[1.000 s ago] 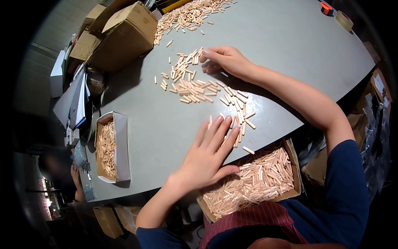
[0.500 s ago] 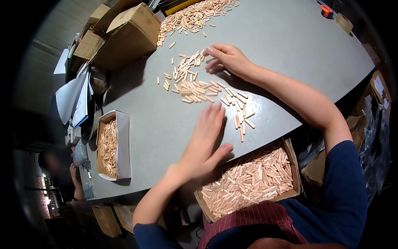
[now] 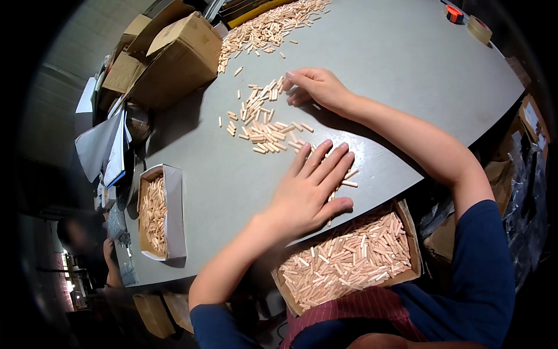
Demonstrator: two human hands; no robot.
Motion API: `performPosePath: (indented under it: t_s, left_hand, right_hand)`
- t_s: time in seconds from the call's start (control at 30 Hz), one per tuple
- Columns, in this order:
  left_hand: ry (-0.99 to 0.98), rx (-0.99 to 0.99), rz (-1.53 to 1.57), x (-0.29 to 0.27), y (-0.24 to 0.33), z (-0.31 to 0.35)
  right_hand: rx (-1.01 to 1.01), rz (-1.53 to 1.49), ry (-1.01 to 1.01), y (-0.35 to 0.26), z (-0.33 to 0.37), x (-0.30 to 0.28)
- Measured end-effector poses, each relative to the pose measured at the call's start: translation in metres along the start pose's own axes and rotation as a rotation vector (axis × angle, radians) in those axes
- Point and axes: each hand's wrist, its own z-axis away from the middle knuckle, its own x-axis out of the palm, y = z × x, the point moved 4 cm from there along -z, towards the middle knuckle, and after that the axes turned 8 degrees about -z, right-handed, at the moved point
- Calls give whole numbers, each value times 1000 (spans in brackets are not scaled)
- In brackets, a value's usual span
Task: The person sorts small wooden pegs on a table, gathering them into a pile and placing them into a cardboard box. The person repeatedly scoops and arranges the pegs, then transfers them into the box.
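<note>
Short pale wooden dowel pins lie loosely spread over the grey table. My left hand rests flat with its fingers apart on several dowel pins near the table's front edge, hiding most of them. Farther off, my right hand hovers at the far right end of the spread, fingers loosely curved and apart, fingertips beside the pins. It holds nothing that I can see. Below the table edge, close to my body, stands a cardboard box filled with dowel pins.
A small white-sided box of dowel pins stands at the table's left. A large pile of pins lies at the far edge, near a big carton. Tape and an orange-black tool sit far right. Another person is at the left.
My left hand has moved right and come down over the nearer dowel pins, some of which have shifted toward the table edge. The right hand has barely moved.
</note>
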Motion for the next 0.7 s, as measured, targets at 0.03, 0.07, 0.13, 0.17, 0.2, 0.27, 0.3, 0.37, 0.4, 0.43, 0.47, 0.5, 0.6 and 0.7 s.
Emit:
performPosePath:
  t_s: [0.03, 0.07, 0.13, 0.17, 0.2, 0.27, 0.3, 0.37, 0.4, 0.43, 0.47, 0.5, 0.6, 0.7]
  left_hand:
    - [-10, 6, -12, -1, 2, 6]
    - [-20, 11, -25, -3, 5, 11]
    - [-45, -7, -25, -5, 8, 25]
    - [-68, -19, -21, -8, 10, 32]
    - [-90, -24, -15, -10, 11, 37]
    - [-129, -18, -6, -13, 12, 47]
    - [-143, -23, 32, -15, 13, 53]
    - [-87, -76, 204, -20, 8, 64]
    - [-17, -127, 336, -20, 3, 71]
    - [53, -177, 469, -21, -4, 78]
    - [88, -272, 560, -20, -14, 83]
    - [123, -376, 654, -19, -24, 89]
    - [161, -460, 821, -16, -45, 81]
    - [133, -434, 998, -21, -51, 59]
  right_hand:
    - [-5, 4, -7, 1, -1, -1]
    - [-11, 9, -14, 3, -1, -2]
    - [-7, 33, -19, 2, -2, 0]
    - [-5, 45, -22, 2, -2, 1]
    - [-1, 49, -17, 2, -2, -1]
    - [8, 59, -7, 1, -2, -3]
    - [-1, 50, 0, 1, -2, -2]
    - [-17, 33, 18, 1, -1, -3]
    - [-20, 19, 18, 2, -1, -3]
    - [-23, 5, 19, 3, -2, -3]
    - [-27, -8, 21, 4, -4, -5]
    - [-25, -15, 16, 5, -4, -3]
    - [-6, -15, 9, 5, -4, -2]
    - [36, 19, 14, 2, -3, -4]
